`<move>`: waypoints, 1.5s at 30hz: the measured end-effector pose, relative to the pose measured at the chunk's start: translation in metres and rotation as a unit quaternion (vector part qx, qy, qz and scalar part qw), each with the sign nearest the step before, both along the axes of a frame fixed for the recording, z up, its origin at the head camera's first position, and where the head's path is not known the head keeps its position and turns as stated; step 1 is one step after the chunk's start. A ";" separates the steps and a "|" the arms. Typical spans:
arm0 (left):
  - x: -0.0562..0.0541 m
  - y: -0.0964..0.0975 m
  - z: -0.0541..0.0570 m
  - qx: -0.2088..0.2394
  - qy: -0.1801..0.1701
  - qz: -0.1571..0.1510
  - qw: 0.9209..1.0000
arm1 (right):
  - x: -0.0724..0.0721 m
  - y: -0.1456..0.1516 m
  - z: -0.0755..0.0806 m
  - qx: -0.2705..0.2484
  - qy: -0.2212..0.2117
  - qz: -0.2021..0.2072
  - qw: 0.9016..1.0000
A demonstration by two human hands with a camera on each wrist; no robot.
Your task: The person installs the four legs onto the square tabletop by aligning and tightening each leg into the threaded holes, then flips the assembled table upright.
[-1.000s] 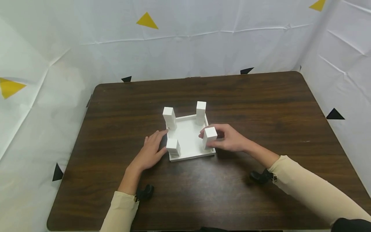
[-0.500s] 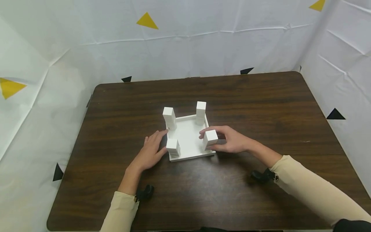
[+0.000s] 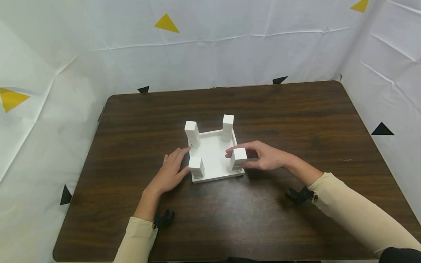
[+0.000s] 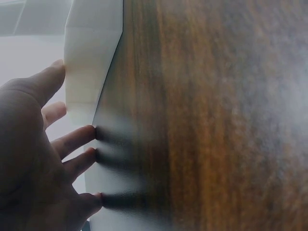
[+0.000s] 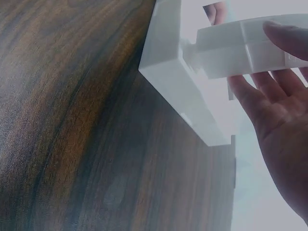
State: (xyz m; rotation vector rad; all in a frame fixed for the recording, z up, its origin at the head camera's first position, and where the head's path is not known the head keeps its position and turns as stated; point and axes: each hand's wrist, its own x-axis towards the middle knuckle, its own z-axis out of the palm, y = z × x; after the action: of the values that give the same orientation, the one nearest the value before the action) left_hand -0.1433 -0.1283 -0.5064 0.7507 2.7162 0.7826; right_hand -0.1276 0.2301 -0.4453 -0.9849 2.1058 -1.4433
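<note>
A white square tray (image 3: 213,151) with a low rim lies on the brown table, a white square post standing at each corner. My right hand (image 3: 264,157) holds the near right post (image 3: 238,157) between thumb and fingers. A seam crosses that post (image 5: 226,55) in the right wrist view. My left hand (image 3: 169,171) lies spread along the tray's left side, fingertips at the rim. Its thumb tip is beside the near left post (image 3: 196,166). Farther back stand the far left post (image 3: 192,132) and the far right post (image 3: 228,125).
The wood-grain table (image 3: 296,117) extends around the tray on all sides. White sheets (image 3: 213,62) with yellow and black triangles hang behind and beside it. A black wrist mount (image 3: 298,196) sits under the right wrist, another mount (image 3: 165,218) by the left.
The top of the near right post has dropped slightly toward the tray, and a seam now shows on its front. My right fingers have shifted a little around it. The left hand stays still.
</note>
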 end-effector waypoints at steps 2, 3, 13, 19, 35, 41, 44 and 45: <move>0.000 0.000 0.000 0.000 0.001 -0.001 1.000 | 0.000 0.001 0.000 0.000 0.000 0.000 1.000; 0.000 0.000 0.000 0.001 0.001 -0.001 1.000 | -0.001 0.001 0.000 -0.002 -0.004 -0.001 1.000; -0.001 0.002 0.000 -0.001 0.005 -0.001 1.000 | 0.000 -0.001 0.001 0.002 -0.016 -0.034 0.999; -0.001 0.002 0.000 0.000 0.004 -0.002 1.000 | 0.001 -0.002 0.001 0.006 -0.011 -0.055 0.998; 0.000 0.002 0.000 -0.001 -0.004 0.000 1.000 | 0.000 -0.001 0.004 0.011 -0.008 -0.058 0.998; 0.000 0.002 0.000 -0.001 -0.003 0.000 1.000 | -0.003 -0.001 0.006 0.006 -0.023 -0.029 0.999; 0.000 0.002 0.000 -0.002 -0.004 0.000 1.000 | -0.004 -0.001 0.008 0.009 -0.035 -0.020 0.999; 0.000 0.002 0.000 -0.002 -0.004 0.001 1.000 | -0.004 -0.001 0.008 0.009 -0.040 -0.020 0.999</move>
State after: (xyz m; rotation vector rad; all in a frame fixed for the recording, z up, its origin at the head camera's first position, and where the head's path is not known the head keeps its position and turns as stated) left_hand -0.1435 -0.1262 -0.5064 0.7440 2.7115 0.7776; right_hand -0.1316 0.2293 -0.4375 -0.8683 2.0894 -1.4557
